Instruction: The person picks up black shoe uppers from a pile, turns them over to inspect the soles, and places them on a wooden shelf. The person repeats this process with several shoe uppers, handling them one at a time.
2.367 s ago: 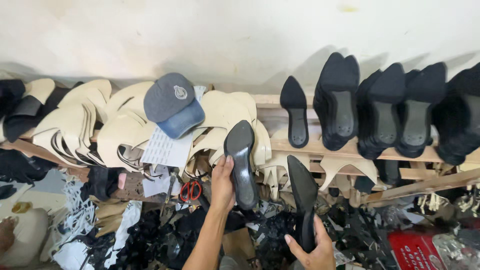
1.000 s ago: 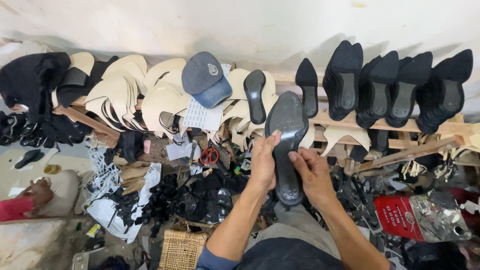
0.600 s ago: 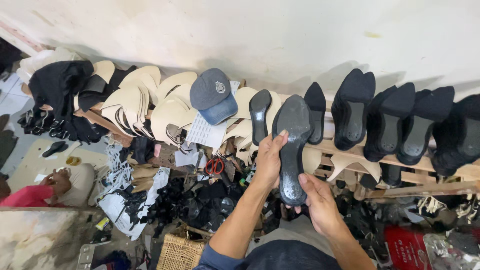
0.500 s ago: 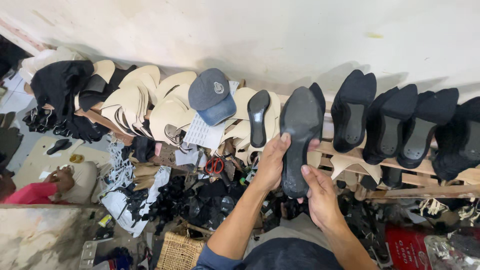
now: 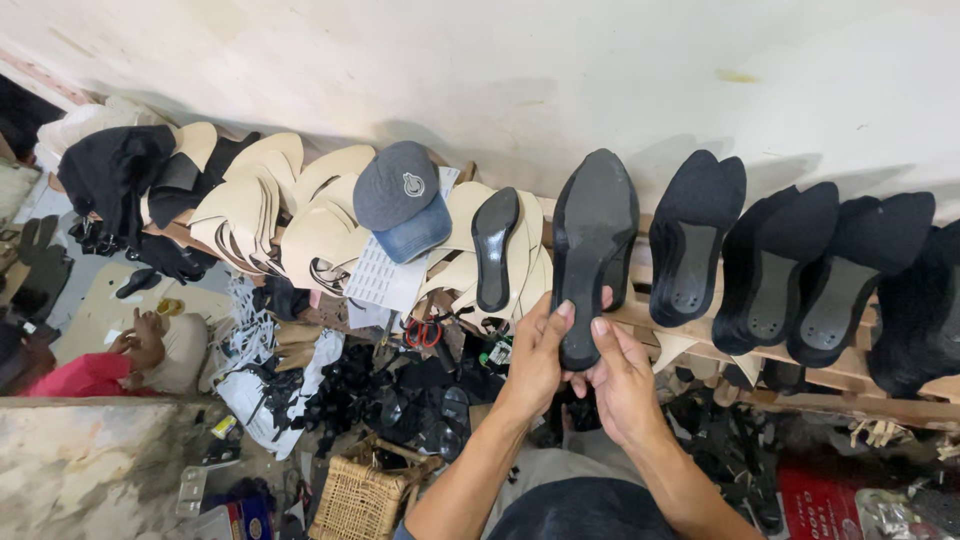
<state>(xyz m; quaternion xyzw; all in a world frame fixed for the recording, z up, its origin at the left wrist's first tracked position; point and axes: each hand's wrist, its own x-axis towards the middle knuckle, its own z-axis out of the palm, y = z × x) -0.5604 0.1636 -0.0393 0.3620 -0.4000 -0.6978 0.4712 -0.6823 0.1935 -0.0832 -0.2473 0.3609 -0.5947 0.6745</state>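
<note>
Gripping the black sole (image 5: 592, 250) at its heel, our left hand (image 5: 535, 360) and right hand (image 5: 622, 380) point its toe at the rack (image 5: 700, 345).

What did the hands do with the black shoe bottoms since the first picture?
The left hand let go of one black sole, now leaning on the cream pieces. Both hands then took the other sole and raised it toward the wooden rack; the right hand grips its heel end. The cap and the black shoes stayed put.
</note>
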